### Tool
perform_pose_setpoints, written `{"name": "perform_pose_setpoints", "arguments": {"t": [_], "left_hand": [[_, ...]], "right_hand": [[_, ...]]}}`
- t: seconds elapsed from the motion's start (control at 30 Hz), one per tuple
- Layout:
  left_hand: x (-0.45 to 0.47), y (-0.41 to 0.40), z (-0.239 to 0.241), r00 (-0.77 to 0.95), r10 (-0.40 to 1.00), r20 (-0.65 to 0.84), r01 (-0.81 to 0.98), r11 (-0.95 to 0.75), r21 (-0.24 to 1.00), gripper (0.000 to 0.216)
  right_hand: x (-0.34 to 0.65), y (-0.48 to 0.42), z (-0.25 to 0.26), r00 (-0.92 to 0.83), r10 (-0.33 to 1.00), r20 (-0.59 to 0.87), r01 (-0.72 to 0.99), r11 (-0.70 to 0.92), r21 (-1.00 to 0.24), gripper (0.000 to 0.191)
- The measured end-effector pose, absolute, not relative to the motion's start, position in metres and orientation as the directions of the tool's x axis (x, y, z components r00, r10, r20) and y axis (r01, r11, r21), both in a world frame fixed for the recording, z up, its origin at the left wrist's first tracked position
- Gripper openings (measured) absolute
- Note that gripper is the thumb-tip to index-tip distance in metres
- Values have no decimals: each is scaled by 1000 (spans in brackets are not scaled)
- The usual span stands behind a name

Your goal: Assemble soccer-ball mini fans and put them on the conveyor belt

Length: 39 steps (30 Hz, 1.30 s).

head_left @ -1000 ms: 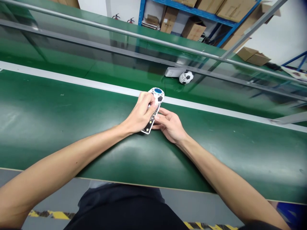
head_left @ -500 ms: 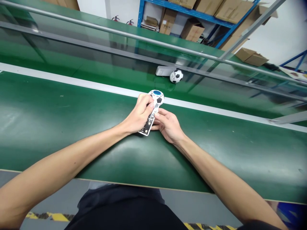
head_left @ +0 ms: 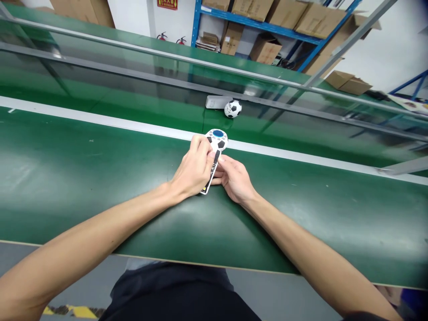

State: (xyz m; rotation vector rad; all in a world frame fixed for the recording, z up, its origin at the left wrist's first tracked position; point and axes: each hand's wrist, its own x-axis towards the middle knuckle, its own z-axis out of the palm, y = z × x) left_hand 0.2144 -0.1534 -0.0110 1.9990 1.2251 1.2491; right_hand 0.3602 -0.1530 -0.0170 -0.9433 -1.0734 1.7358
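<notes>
Between my two hands is a white handheld device (head_left: 221, 144) with a rounded, football-patterned head, a blue oval on it and an open handle. A strip of dark circuit board (head_left: 213, 168) shows along that handle. My left hand (head_left: 195, 167) is closed over the device's left side, its fingers bent at the neck and covering much of the board. At the right edge of the handle, my right hand (head_left: 236, 178) pinches with its thumb near the neck, other fingers curled beneath. Whether a small part sits in that pinch is hidden.
Beyond the white rail (head_left: 284, 153), a similar device with a football head (head_left: 233, 108) and pale handle lies on the green belt (head_left: 150, 104). The green worktop (head_left: 100, 156) spreads under my arms. Metal bars cross behind, and a blue shelf (head_left: 261, 27) holds cardboard boxes.
The football-headed device on the belt has shifted left. My left hand has turned further over the held device, so less of its board shows. My right hand stays at its edge.
</notes>
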Motion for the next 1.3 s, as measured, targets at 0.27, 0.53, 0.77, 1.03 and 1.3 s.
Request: {"name": "perform_pose_setpoints", "arguments": {"t": [0.27,0.53,0.77,1.03,1.3], "left_hand": [[216,-152,-13,191,867,460,299,-498,814,13],[214,-147,-16,235,871,431,248,-483,840,24],[215,-145,-19,203,884,421,184,-456,871,22],[213,-140,-19,127,925,359,274,-381,883,17],[215,-137,-14,163,916,366,273,-398,876,23]], "right_hand": [[357,-156,-23,-289,950,-118,-255,-195,-947,33],[359,-156,-24,-271,953,-132,-239,-200,-950,35],[356,-155,-27,-224,969,-102,-217,-151,-964,31],[367,-162,-11,-503,843,-190,-175,-315,-933,46],[365,-165,-11,-471,858,-205,-163,-313,-936,58]]}}
